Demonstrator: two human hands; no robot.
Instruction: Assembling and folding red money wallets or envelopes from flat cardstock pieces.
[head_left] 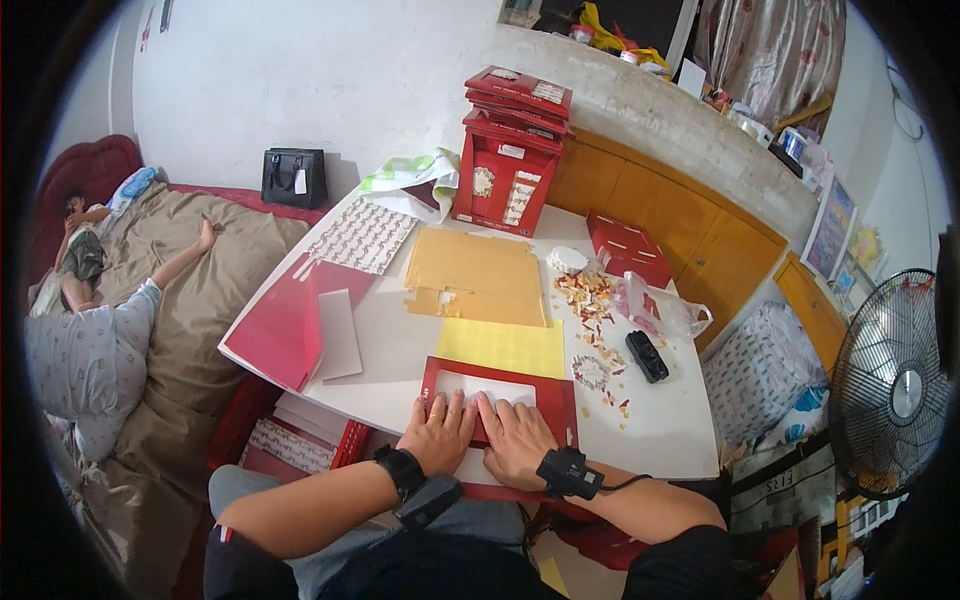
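Both hands press side by side on a red cardboard piece (557,407) with a white panel (462,384) in its middle, at the table's near edge. My left hand (440,436) lies flat with its fingers stretched over the white panel. Close to it, my right hand (515,438) also rests flat, fingers extended. Just beyond the cardboard lies a yellow sheet (505,347), and past that a brown cardboard sheet (475,272). Small red and cream paper scraps (590,300) are scattered to the right, near a black object (647,356).
A tall stack of red boxes (512,165) stands at the back. Pink folded card (275,325) and a patterned sheet (362,235) lie left. A clear plastic bag (665,308) sits right. Beyond the table are a fan (900,385) and a bed (210,270) with people.
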